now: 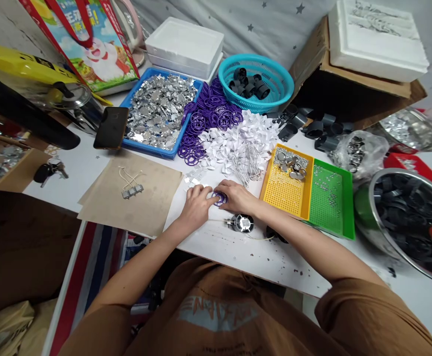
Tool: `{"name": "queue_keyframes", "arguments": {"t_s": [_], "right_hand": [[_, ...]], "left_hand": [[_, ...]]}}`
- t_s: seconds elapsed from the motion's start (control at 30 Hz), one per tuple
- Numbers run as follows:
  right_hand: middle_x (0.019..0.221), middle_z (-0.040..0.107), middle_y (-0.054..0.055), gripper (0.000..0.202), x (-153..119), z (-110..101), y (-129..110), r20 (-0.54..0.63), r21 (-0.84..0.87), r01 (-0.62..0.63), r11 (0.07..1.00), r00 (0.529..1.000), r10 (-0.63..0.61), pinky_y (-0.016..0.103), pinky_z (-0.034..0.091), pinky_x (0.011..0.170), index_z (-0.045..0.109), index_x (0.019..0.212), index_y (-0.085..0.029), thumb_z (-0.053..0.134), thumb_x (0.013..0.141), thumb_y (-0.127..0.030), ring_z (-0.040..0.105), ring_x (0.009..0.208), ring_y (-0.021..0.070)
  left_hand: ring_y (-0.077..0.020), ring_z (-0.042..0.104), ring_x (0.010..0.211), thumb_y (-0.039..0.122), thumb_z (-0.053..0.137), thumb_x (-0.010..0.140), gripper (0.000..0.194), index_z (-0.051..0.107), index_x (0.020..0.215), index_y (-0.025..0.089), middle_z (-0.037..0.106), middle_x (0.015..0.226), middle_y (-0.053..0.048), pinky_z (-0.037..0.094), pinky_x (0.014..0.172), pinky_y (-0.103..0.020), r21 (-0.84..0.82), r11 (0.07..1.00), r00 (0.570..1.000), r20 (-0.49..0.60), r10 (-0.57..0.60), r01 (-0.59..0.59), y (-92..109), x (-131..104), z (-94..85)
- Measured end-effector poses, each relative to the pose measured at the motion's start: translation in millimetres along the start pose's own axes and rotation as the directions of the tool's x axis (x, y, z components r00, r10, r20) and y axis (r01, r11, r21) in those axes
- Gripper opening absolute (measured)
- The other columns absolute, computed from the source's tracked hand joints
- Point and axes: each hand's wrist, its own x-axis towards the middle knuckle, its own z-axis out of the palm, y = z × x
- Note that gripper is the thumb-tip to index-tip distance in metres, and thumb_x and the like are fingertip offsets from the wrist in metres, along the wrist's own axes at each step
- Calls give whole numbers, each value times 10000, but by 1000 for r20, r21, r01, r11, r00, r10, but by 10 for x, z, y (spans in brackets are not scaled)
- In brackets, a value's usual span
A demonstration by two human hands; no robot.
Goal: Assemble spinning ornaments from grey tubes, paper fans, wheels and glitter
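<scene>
Near the middle of the white table, a purple ring piece lies between my two hands. My left hand has its fingers bent against the ring's left side. From the other side my right hand curls its fingers round the ring. Just below the right hand sits a round black and silver part with a thin pale cord. Small clear pieces lie above the left hand. Purple rings, white pieces and a bundle of wire pieces are heaped beyond.
A blue tray of silver pieces and a phone are at the left, behind a brown sheet. Yellow and green trays stand right, near a metal bowl. A turquoise basket is behind.
</scene>
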Motion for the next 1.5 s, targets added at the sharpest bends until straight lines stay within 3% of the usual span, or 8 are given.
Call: {"name": "queue_keyframes", "arguments": {"t_s": [0.2, 0.47, 0.7, 1.07, 1.37, 1.5], "right_hand": [[1103, 610, 114, 484, 32, -3, 109, 7, 18, 150, 988, 989, -150, 362, 476, 897, 622, 1181, -142, 755, 715, -160, 567, 1023, 252], [930, 593, 81, 437, 169, -19, 258, 70, 21, 303, 953, 950, -304, 321, 486, 771, 673, 1088, -139, 807, 683, -231, 574, 883, 217], [903, 564, 64, 450, 139, 38, 302, 23, 85, 249, 965, 968, -252, 303, 473, 757, 662, 1083, -141, 804, 690, -308, 560, 860, 202], [879, 548, 56, 452, 180, 9, 268, 73, 74, 235, 969, 968, -240, 283, 458, 723, 666, 1048, -113, 824, 664, -290, 549, 816, 187], [1076, 556, 125, 548, 150, 134, 450, -26, 90, 304, 948, 953, -303, 388, 445, 903, 660, 1081, -137, 754, 690, -510, 501, 1007, 258], [1090, 547, 124, 568, 119, 145, 474, -51, 69, 283, 956, 959, -280, 396, 442, 929, 668, 1098, -150, 777, 666, -503, 518, 1027, 255]], "left_hand": [[-296, 430, 1060, 76, 425, 860, 432, 634, 1153, 315, 552, 1190, -94, 349, 899, -471, 130, 990, 998, 15, 61, -63, 18, -14, -10], [-269, 460, 951, 46, 414, 855, 448, 582, 1210, 261, 564, 1070, -104, 367, 874, -446, 220, 972, 997, 19, 81, -83, 62, -78, 27], [-275, 453, 967, 54, 391, 872, 427, 572, 1213, 237, 561, 1035, -108, 352, 866, -448, 175, 981, 996, 43, 84, -90, 61, -76, 20], [-279, 446, 979, 15, 400, 829, 516, 544, 1264, 252, 552, 1065, -110, 349, 832, -433, 130, 988, 988, 139, 63, -81, 43, -53, -31], [-313, 445, 1024, 25, 395, 831, 521, 529, 1299, 211, 557, 1079, -139, 351, 872, -480, 166, 985, 990, 139, 14, -37, 174, -83, -48], [-308, 447, 1033, -4, 424, 789, 547, 573, 1258, 235, 553, 1137, -124, 381, 867, -476, 90, 996, 995, 99, -26, 17, 125, -177, -141]]}}
